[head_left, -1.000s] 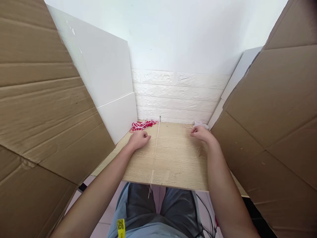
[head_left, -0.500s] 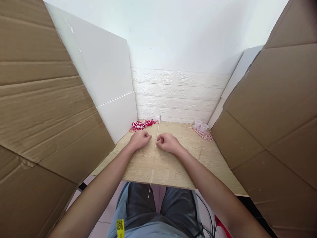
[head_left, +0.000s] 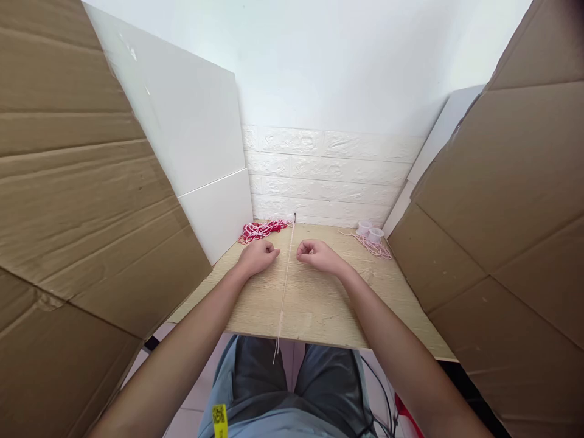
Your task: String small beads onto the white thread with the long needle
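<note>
A thin, pale cord [head_left: 285,283] stretches from a small dark nail [head_left: 294,215] at the back of the wooden table, down over the front edge, where its loose ends hang. My left hand [head_left: 259,257] rests just left of this cord, thumb and finger pinched together; whatever lies between them is too small to make out. To the right of the cord is my right hand [head_left: 318,255], its fingertips closed in a pinch with a bit of thin white thread at them. Both hands are close to the tabletop and apart from each other.
A tangle of red and white string [head_left: 263,230] lies at the back left. At the back right are two small clear cups [head_left: 376,235] beside a bundle of pink-white string [head_left: 375,248]. Cardboard walls [head_left: 493,243] stand on both sides, and a white brick-patterned wall [head_left: 337,173] closes the back.
My right hand has moved a little to the right, away from the cord, and its fingers are pinched closer together. My left hand has stayed in place.
</note>
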Demonstrator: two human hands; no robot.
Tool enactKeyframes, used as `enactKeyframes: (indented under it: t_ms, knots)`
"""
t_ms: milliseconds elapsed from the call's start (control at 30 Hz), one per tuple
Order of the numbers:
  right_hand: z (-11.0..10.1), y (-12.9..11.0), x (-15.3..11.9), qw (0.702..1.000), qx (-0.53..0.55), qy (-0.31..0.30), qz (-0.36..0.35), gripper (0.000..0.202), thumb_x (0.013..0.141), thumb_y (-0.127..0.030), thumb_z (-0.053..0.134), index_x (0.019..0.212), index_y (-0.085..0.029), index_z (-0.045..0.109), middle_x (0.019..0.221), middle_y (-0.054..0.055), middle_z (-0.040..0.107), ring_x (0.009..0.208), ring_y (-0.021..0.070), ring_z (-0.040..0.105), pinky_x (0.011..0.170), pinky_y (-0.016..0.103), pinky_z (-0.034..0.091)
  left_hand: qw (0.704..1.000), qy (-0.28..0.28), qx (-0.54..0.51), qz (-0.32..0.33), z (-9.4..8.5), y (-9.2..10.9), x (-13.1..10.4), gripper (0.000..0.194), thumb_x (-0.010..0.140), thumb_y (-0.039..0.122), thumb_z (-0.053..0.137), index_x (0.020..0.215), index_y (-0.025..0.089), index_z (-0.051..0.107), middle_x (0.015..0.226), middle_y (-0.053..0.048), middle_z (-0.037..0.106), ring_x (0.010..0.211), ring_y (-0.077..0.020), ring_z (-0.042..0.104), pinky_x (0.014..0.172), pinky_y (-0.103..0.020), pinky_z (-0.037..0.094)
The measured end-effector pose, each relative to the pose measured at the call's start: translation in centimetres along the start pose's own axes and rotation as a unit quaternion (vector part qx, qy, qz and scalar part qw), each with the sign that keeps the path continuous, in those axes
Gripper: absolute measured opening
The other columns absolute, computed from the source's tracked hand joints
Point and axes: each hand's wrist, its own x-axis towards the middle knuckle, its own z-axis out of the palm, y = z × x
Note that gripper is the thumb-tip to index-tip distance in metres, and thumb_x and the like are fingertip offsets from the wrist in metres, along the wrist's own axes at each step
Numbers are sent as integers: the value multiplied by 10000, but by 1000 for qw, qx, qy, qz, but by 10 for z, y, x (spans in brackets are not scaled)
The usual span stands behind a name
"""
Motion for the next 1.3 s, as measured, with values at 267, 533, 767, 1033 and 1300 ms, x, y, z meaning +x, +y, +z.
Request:
enactKeyframes:
  t_ms: [267,533,767,1033,1300]
  knots:
    - [-10,-7,-9,984,73,-160,-1,151,766,-300,622,808,-155,617,656,-30,537,582,95,446,553,222,335,1000,11,10,4,2,-1,1,351,797,470,514,581,195,539,616,-17,595,584,-155,484,544,-280,270]
    - [-10,-4,-11,980,27,-195,-5,266,784,-403,634,811,-140,659,632,-41,492,576,90,390,538,224,294,1000,7,11,4,2,-1,0,360,803,476,501,580,196,545,615,-22,594,590,-161,489,548,-282,275]
    - [-19,-9,-13,978,55,-203,9,179,756,-302,635,825,-140,662,681,-24,561,612,96,447,567,220,321,1000,-3,9,1,0,1,-1,358,804,472,499,589,195,569,627,-29,610,603,-167,502,555,-280,287]
    - [-36,-5,-17,977,36,-206,42,113,715,-262,590,700,-151,604,625,-46,489,571,85,389,530,224,286,1000,-4,5,5,-1,2,-2,355,806,464,497,587,193,563,626,-26,607,603,-167,508,558,-280,292]
    - [-35,1,-16,973,-31,-220,66,142,686,-292,592,674,-150,607,615,-44,491,579,93,390,537,228,292,1000,-9,6,-5,-1,2,-1,356,802,476,504,591,195,561,647,-29,619,613,-168,509,557,-277,291]
